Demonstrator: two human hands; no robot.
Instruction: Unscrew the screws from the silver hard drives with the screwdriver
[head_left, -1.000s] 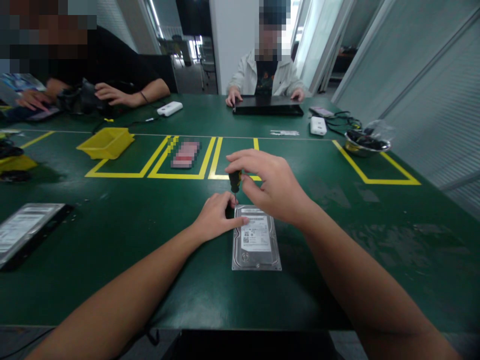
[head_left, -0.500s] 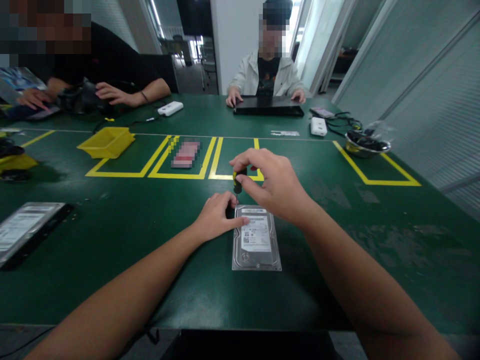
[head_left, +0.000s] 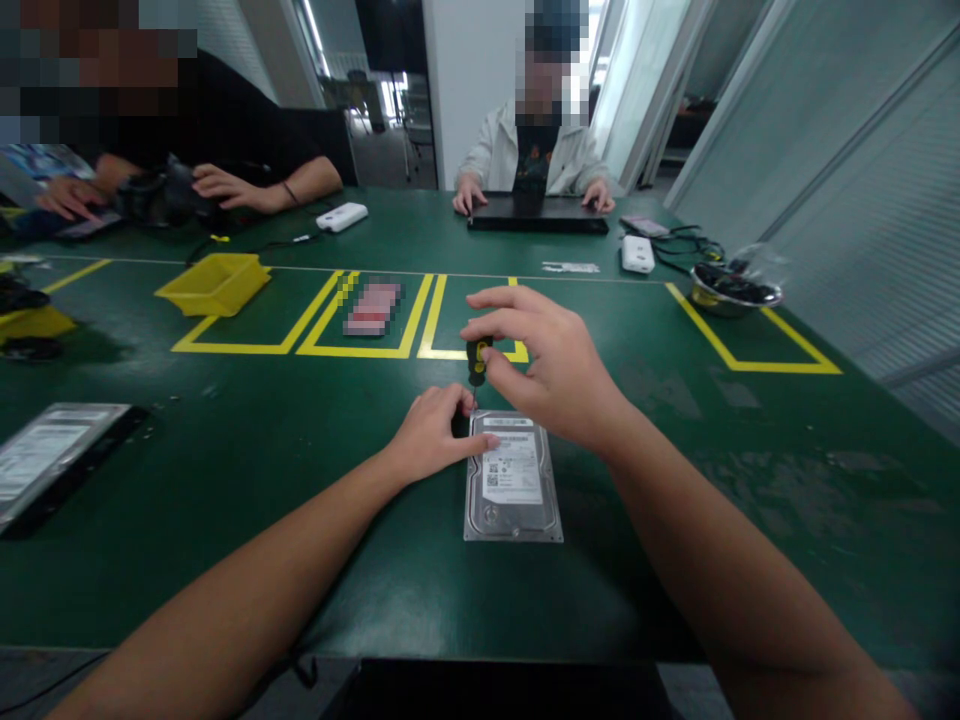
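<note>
"Grip first: what does the right hand (head_left: 553, 365) have?"

"A black-and-yellow screwdriver (head_left: 478, 360), held upright and loosely. The thumb touches the handle's side, and the fingers arch over its top."

"And the left hand (head_left: 429, 432)?"

"Half open. Its thumb lies on the hard disk drive (head_left: 525, 518), while the fingers bunch at the drive's far left corner, right by the shaft (head_left: 474, 393). Whether they pinch the shaft can't be told; the tip is hidden there."

"Where does the drive sit?"

"Flat on the green tabletop (head_left: 360, 580), label (head_left: 516, 485) up, in from the near edge and roughly midway along it."

"So how far along is the work?"

"Unfinished, by the look of it: the screwdriver stands at one corner, yet the drive looks whole and closed. Which screws are out and which remain is too small to make out."

"Anything further off?"

"A second hard disk drive (head_left: 52, 440) lies by the tabletop's left edge, also label up. A yellow bin (head_left: 217, 288) stands left of centre, toward the far edge, and a metal bowl (head_left: 721, 304) toward the right edge."
</note>
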